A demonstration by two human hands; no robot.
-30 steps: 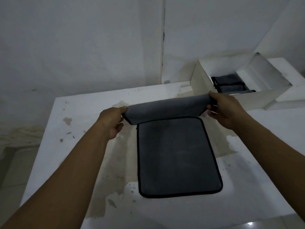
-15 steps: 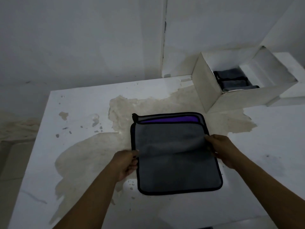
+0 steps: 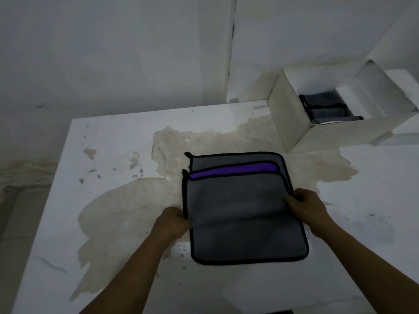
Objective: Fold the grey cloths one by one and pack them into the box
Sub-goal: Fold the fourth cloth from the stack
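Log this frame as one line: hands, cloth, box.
left hand: pinches grey cloth left edge | right hand: pinches right edge | cloth: on table, purple strip showing | box: folded cloths inside

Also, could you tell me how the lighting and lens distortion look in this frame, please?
Head view: dim, flat light; grey cloth, left hand and right hand read dark but sharp; wide-angle lens splays the table edges and leans the box; a pale glare patch sits on the table by the left hand.

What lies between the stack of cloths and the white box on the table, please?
Only bare table, worn to a brownish patch there. The head view shows the grey cloths and the box apart, with nothing lying between them.
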